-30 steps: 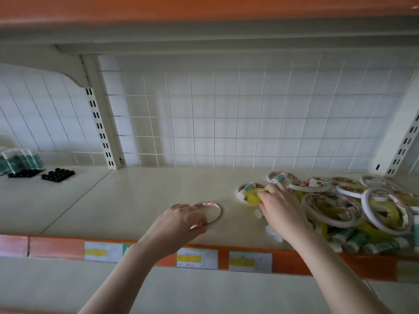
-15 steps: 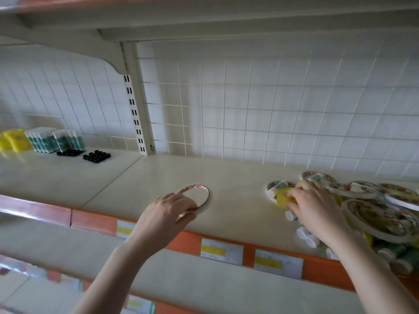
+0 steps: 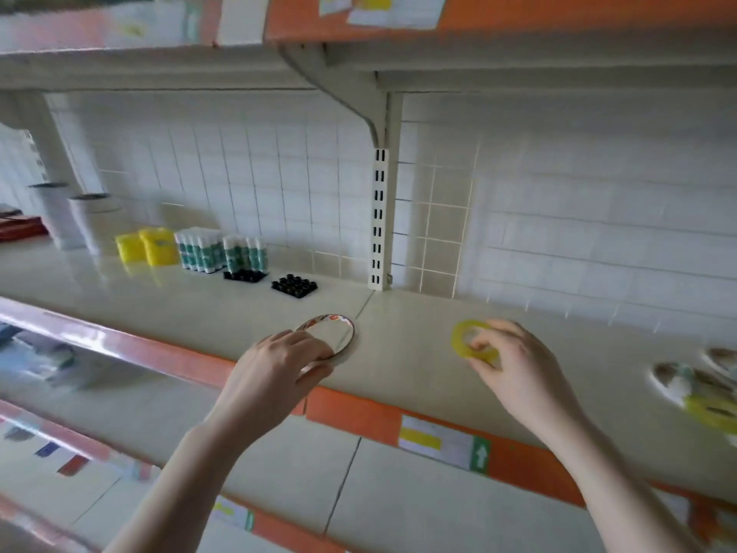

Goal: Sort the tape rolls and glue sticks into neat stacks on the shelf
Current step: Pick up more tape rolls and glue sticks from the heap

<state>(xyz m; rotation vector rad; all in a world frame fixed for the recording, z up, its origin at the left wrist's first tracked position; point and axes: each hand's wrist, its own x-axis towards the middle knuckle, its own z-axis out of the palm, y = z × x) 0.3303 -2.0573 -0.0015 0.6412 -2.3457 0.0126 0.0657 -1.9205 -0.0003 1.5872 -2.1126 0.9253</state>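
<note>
- Yellow tape roll [image 3: 472, 339], small and ring-shaped, is pinched in the right hand [image 3: 514, 365] with the fingers curled round its near edge; it is held low over the cream shelf [image 3: 399, 353], right of the middle.
- Left hand [image 3: 275, 373] rests on the near edge of a wide flat tape roll [image 3: 331, 333] with a printed rim; its fingers curl over that edge, and the roll lies flat near the shelf's front lip, just left of the seam between two shelf boards.
- More tape rolls [image 3: 698, 385] lie in a blurred heap at the far right edge; some look yellow, though the smear makes them hard to count.
- Glue sticks [image 3: 221, 249] with green labels stand upright in tight rows at the back left, against the tiled wall.
- Two black trays [image 3: 294, 286] sit just in front of and beside them.
- Yellow boxes [image 3: 147, 245] stand left of the glue sticks, and two pale cylinders [image 3: 79, 221] stand farther left.
- Orange edging [image 3: 359, 417] with price labels runs along the shelf front.
</note>
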